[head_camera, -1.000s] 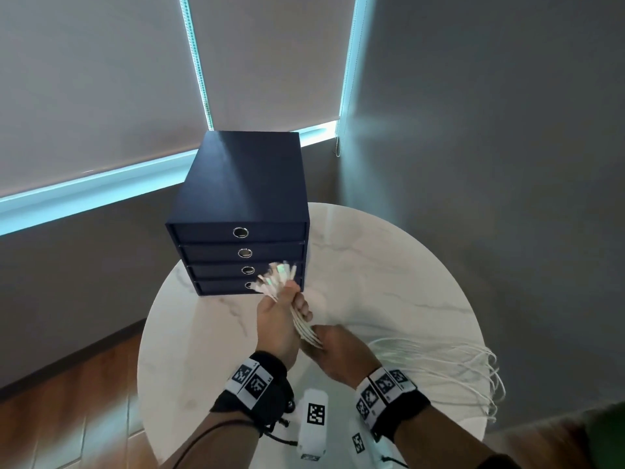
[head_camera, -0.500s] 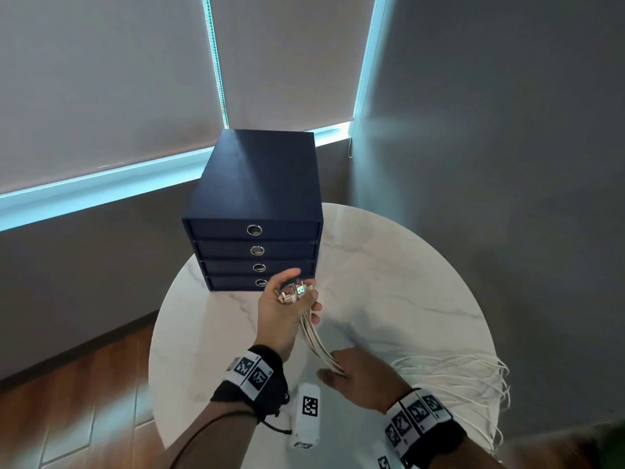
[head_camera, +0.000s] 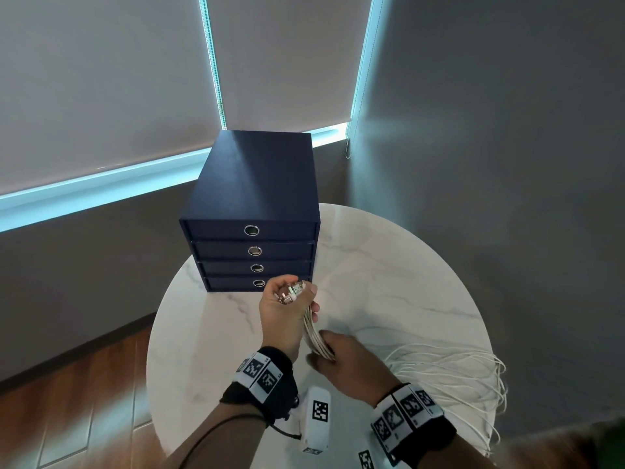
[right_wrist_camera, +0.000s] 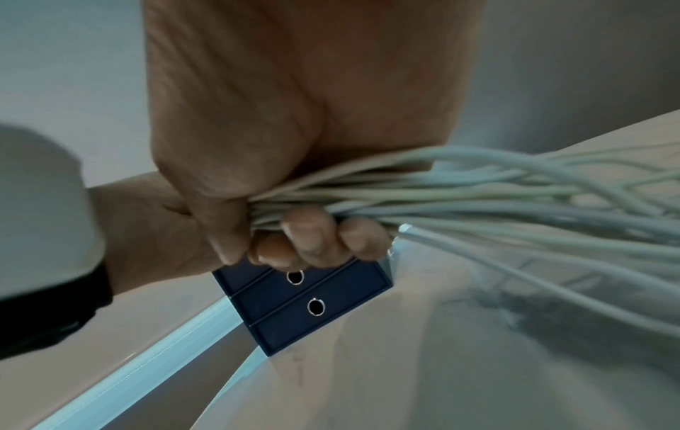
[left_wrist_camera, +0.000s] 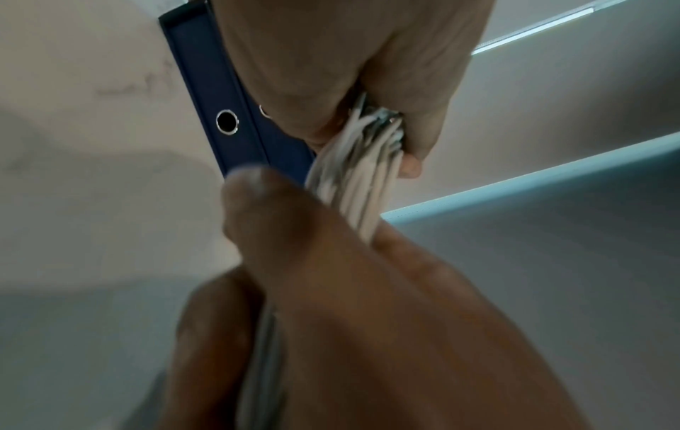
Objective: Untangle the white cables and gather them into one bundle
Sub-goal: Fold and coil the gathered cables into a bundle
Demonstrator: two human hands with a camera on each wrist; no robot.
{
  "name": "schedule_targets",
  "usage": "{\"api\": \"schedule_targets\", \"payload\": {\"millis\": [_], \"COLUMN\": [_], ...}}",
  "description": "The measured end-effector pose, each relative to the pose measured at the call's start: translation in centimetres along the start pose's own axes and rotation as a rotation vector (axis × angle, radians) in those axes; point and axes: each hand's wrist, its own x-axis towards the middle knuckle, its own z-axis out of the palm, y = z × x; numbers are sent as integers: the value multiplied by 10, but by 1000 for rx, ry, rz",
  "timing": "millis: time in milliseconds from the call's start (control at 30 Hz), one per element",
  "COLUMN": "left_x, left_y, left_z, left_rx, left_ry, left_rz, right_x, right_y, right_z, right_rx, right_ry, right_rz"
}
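Office corner: navy drawer unit (head_camera: 252, 211), marble table (head_camera: 389, 265), roller blinds (head_camera: 101, 79).

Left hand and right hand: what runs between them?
Only the white cables, a tight straight run from the left hand down into the right hand, above the marble table. Head view shows it.

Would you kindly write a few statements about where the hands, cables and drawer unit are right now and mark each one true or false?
1. The left hand grips the white cables near their plug ends. True.
2. The right hand rests flat on the table, away from the cables. False: its fingers are curled round the bundle.
3. The navy drawer unit has four drawers, all closed. True.
4. The loose cable lengths trail off the left edge of the marble table. False: they fan out to the right, some over the right edge.
5. The drawer unit stands on the floor. False: it stands on the table.
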Motion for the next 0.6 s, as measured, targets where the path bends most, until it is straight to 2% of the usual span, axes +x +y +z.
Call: {"api": "schedule_targets", "payload": {"millis": [100,167,233,300,433,500,600], "left_x": [3,5,5,5,6,7,8], "left_y": [-1,1,2,2,3,2,2], "left_z": [1,-2,-7,-10,-9,-7,-3], "left_rx": [-65,-119,-151,-151,-100,-93,-90], "left_ry": [30,21,-37,-94,-123,-86,-29], "left_rz": [-66,-174,-302,-367,-370,-358,-330], "right_x": [4,5,7,9,13,12,9], "right_y": [-2,0,5,7,6,4,9], "right_z": [3,1,0,0,2,3,8], "right_rx": [-35,-135,-238,-243,-227,-308,-486], "right_ry": [2,2,31,46,48,82,216], "right_rz": [11,54,105,169,293,271,165]}}
